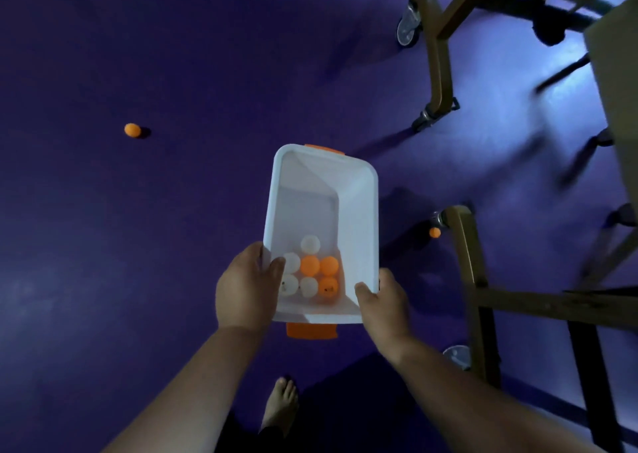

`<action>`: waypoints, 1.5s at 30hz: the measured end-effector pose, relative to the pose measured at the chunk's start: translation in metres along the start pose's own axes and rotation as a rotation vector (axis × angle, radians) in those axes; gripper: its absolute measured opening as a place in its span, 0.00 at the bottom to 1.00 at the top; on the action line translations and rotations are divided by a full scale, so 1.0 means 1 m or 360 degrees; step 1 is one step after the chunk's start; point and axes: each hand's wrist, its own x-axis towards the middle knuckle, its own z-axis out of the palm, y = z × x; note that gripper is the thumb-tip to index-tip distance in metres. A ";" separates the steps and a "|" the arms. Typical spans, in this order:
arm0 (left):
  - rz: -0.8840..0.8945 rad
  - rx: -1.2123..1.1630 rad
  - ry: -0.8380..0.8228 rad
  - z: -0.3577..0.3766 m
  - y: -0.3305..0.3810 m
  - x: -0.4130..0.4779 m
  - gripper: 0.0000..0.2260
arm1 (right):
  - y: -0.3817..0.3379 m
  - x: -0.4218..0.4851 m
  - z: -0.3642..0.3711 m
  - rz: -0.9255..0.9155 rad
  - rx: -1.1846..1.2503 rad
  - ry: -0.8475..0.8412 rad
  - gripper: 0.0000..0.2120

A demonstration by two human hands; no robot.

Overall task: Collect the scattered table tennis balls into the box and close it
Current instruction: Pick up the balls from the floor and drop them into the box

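Head: left hand [241, 290], right hand [385, 302] fingers [363, 291] clamp box [357, 211] sides.

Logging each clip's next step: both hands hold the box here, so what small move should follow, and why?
Probably carry the box toward the orange ball by the table leg, which looks nearest. The left hand and right hand both grip the box, seven balls sit inside, and two other balls lie farther off on the floor, so collecting looks unfinished.
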 end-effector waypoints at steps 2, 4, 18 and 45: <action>-0.0001 -0.0020 -0.0014 0.007 0.007 0.025 0.09 | -0.009 0.026 0.001 -0.0006 -0.0031 -0.0013 0.04; -0.0007 -0.0032 -0.0025 0.014 0.015 0.051 0.09 | -0.018 0.054 0.004 0.0010 -0.0063 -0.0018 0.06; 0.0109 -0.0031 -0.0115 0.133 -0.009 0.234 0.07 | 0.005 0.250 0.099 0.0050 0.0021 0.0222 0.12; 0.0940 -0.0263 -0.0338 0.376 0.033 0.343 0.04 | 0.304 0.460 0.056 0.0982 0.0507 0.1453 0.15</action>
